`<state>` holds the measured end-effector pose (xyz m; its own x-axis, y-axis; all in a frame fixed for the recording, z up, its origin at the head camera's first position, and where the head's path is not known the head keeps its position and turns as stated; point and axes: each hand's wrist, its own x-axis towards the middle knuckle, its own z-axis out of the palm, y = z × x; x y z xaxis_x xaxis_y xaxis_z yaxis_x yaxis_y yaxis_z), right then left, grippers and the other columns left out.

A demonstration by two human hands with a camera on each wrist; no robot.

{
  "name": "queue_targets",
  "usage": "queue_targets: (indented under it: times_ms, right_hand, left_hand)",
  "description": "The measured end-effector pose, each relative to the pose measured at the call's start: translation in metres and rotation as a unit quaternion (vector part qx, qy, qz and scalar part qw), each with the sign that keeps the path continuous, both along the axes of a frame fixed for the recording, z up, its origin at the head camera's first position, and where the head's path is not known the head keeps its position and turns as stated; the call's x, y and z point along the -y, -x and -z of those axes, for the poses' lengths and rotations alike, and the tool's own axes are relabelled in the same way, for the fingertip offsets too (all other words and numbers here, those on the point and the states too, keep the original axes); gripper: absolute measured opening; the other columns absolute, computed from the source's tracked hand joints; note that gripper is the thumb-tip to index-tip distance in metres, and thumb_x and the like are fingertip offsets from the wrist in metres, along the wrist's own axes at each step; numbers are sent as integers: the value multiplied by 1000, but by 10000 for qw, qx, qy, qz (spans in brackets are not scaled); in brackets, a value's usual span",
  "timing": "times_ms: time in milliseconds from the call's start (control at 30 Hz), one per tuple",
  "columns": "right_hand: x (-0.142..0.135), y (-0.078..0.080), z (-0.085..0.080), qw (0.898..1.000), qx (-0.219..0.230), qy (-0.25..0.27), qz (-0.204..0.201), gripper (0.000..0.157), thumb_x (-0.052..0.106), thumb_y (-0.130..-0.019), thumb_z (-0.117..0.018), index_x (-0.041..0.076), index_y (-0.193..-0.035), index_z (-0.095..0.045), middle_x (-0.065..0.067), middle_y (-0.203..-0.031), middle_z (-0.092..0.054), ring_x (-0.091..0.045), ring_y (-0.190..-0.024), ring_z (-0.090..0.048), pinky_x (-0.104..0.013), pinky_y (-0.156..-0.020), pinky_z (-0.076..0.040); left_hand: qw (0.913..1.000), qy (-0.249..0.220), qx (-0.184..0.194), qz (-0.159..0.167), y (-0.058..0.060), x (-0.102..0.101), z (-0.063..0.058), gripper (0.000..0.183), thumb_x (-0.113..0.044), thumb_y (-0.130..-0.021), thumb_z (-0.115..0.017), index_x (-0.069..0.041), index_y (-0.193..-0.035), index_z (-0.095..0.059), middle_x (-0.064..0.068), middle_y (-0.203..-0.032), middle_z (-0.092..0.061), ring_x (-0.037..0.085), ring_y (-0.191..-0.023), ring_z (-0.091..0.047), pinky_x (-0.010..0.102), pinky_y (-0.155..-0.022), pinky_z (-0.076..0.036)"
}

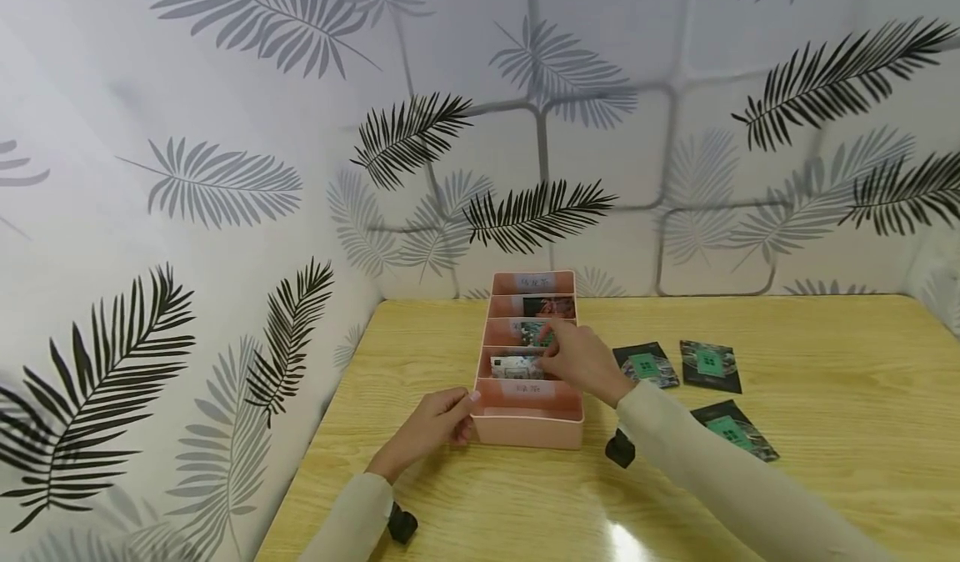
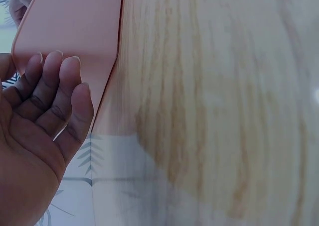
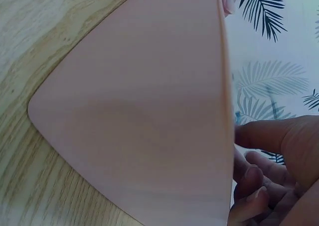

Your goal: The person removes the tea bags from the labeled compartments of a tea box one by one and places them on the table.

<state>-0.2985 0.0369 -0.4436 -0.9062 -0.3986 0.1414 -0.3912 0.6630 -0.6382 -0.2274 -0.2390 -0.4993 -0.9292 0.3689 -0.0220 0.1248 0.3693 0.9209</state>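
A long pink divided box (image 1: 527, 430) stands on the table, with handwritten white labels in its compartments. At its near left corner my left hand (image 1: 438, 420) holds the box, thumb on the rim and fingers along the outer wall (image 2: 75, 32). Reaching over the right rim, my right hand (image 1: 581, 358) pinches a dark green packet (image 1: 531, 332) in the middle compartment; the fingers partly cover it. In the right wrist view the box wall (image 3: 134, 101) hides the packet from sight. A whitish packet (image 1: 516, 368) stands in the compartment nearer me, just below the right hand.
A dark packet with red (image 1: 551, 306) sits in a compartment farther back. To the right of the box, dark packets with green labels lie flat on the wooden table: one near the right wrist (image 1: 647, 365), one farther right (image 1: 710, 364), one nearer me (image 1: 735, 430). A leaf-patterned wall covering (image 1: 465, 153) rises behind.
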Motion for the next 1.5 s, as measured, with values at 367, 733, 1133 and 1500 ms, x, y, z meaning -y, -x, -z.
queue_targets:
  times_ms: [367, 733, 1133, 1500]
  right_hand:
    - [3, -2, 0, 9976, -477, -494, -37, 7, 20, -92, -79, 16, -86, -77, 7, -78, -69, -8, -63, -61, -33, -61, -55]
    - [12, 1, 5, 9966, -361, -684, 283, 14, 22, -89, -81, 16, -87, -68, 5, -76, -65, -13, -64, -58, -31, -56, -50]
    - [16, -1, 10, 9982, -406, 393, -205, 6, 17, -95, -77, 11, -95, -76, 4, -82, -74, -6, -67, -66, -31, -65, -58]
    - [1, 2, 1, 9924, -874, 862, -71, 11, 19, -99, -72, 10, -103, -79, -10, -111, -75, -12, -66, -58, -31, -61, -46]
  left_hand:
    - [10000, -39, -16, 55, 0, 0, 1, 44, -38, -110, -50, -1, -88, -60, 12, -78, -64, 20, -69, -60, 38, -65, -60]
    - [10000, 2, -69, 10, 0, 0, 1, 43, -33, -111, -49, 1, -89, -62, 18, -80, -66, 23, -68, -62, 44, -65, -60]
    - [9999, 10, -98, 116, 1, 0, 2, 49, -46, -109, -49, -4, -89, -61, 10, -78, -65, 19, -67, -61, 37, -63, -60]
    - [9999, -76, 23, 92, 0, 0, 1, 46, -46, -109, -49, -5, -92, -62, 11, -79, -65, 22, -69, -61, 38, -64, -60]
